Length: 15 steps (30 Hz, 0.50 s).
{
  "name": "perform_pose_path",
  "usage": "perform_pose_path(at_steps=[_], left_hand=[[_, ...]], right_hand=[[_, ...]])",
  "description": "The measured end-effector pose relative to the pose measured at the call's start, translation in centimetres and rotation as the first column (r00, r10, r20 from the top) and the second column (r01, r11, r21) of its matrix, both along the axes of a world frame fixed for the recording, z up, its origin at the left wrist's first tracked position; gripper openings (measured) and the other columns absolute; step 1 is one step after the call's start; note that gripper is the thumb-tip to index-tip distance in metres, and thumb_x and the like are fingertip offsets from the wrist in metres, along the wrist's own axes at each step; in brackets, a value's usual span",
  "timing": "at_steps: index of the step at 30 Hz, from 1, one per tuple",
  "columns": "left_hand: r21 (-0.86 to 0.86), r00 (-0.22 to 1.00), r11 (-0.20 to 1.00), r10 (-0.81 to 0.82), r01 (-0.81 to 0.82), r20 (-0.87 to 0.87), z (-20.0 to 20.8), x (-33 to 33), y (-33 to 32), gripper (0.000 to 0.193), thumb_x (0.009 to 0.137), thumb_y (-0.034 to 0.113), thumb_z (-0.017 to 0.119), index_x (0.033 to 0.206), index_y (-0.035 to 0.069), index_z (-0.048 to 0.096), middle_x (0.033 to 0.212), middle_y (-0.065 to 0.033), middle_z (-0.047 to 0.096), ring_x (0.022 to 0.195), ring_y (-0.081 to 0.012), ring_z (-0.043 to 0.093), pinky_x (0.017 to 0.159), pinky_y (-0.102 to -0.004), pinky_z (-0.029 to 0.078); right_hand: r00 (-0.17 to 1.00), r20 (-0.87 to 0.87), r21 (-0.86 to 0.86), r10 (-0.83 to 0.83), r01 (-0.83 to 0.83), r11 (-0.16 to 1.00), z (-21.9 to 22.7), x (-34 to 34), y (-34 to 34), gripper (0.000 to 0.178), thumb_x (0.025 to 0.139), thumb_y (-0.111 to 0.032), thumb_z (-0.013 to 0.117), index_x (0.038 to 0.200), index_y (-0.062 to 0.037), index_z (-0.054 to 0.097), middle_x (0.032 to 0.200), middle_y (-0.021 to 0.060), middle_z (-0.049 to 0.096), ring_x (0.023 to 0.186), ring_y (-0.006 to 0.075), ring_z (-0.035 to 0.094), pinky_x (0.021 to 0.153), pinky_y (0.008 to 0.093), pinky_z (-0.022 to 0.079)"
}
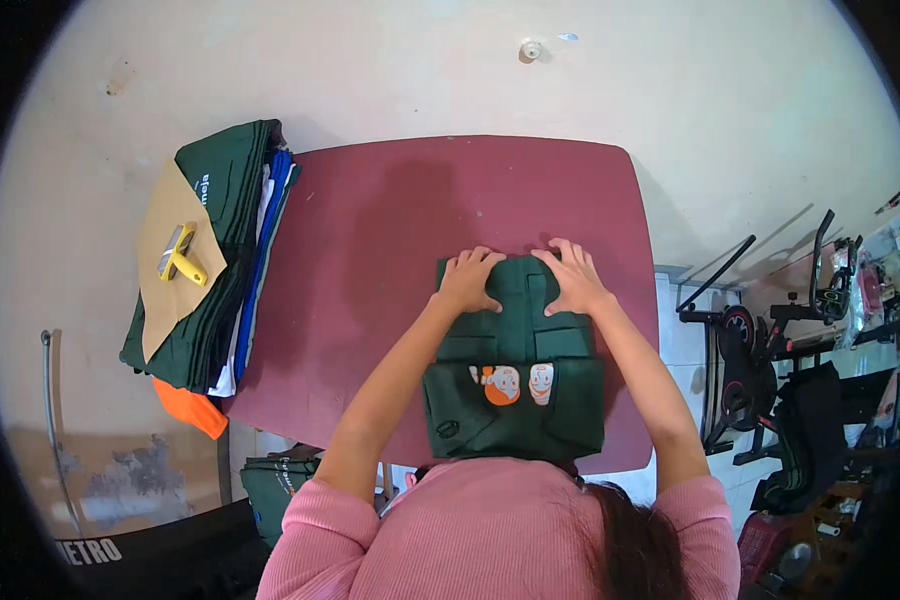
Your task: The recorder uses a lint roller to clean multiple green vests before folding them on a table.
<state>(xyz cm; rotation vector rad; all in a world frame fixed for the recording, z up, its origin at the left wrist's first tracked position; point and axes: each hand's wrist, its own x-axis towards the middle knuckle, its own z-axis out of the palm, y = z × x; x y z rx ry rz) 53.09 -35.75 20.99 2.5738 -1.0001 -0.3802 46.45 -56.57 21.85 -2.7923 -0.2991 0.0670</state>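
Note:
A dark green garment (515,342) lies folded into a block on the table in front of me. Orange and white cartoon figures show on its near part, and a lengthwise strip runs along the middle of its far part. My left hand (470,281) rests on the far left corner, thumb spread away from the fingers. On the far right corner lies my right hand (573,278), its fingers reaching past the far edge and its thumb pointing inward. Both hands touch the cloth.
The garment lies on a dark red table (320,270) against a wall. At its left stands a tall stack of folded clothes (232,160), topped by brown card (175,285) and a yellow-handled tool (182,258). An exercise bike (745,350) stands on the right.

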Motion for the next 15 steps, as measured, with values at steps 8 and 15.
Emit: perform_pose_path(at_steps=[8,15], left_hand=[[0.288,1.000,0.958,-0.010,0.014,-0.014,-0.2,2.2,-2.6,0.094,0.036,0.034,0.083,0.114,0.010,0.037,0.110,-0.0112,0.039,0.107,-0.0280,0.039,0.085,-0.0414,0.036],[0.356,0.997,0.934,-0.005,-0.023,0.077,-0.3,2.3,-3.0,0.100,0.029,0.041,0.083,0.113,0.011,0.038,0.105,-0.0083,0.043,0.104,-0.0262,0.040,0.083,-0.0424,0.035]], right_hand=[[0.927,-0.371,-0.279,-0.047,-0.063,0.958,-0.1,5.2,1.5,0.108,0.028,-0.027,0.085,0.118,-0.0139,0.028,0.110,0.0123,0.034,0.109,0.0296,0.033,0.088,0.0405,0.033],[0.902,-0.427,-0.324,-0.059,-0.092,0.941,0.1,5.9,1.7,0.118,0.026,-0.032,0.085,0.124,-0.0120,0.024,0.116,0.0128,0.033,0.113,0.0292,0.033,0.089,0.0409,0.034]])
